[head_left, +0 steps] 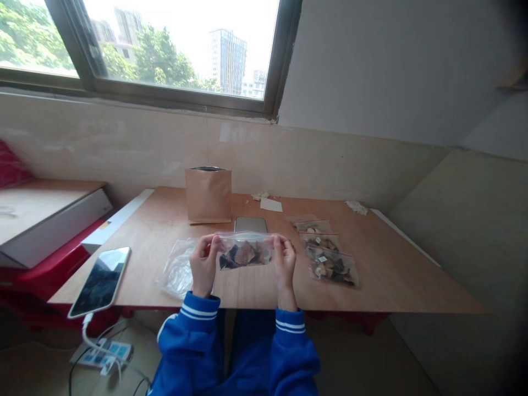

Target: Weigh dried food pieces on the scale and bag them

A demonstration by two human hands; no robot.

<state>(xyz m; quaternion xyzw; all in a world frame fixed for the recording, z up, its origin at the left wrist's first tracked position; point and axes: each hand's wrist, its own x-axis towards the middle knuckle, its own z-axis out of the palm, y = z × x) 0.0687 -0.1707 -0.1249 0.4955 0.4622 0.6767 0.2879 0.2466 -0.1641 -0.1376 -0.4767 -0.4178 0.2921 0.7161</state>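
Note:
Stretched between my two hands is a clear zip bag (pixel 246 254) with dark and brown dried pieces inside. My left hand (pixel 203 264) pinches its upper left corner, and my right hand (pixel 284 263) grips the upper right corner. The bag hangs above the table, in front of a flat grey-topped device (pixel 251 224) that it partly hides. To the left lies a pile of clear plastic bags (pixel 177 270), partly behind my left wrist. Several filled zip bags (pixel 333 268) overlap on the right, some bearing small white labels.
A brown paper pouch (pixel 208 197) stands upright with its top open at the back of the wooden table (pixel 396 269). A white card (pixel 271 205) lies near the wall. At the left edge, a phone (pixel 100 281) is plugged into a cable above a power strip (pixel 106 352).

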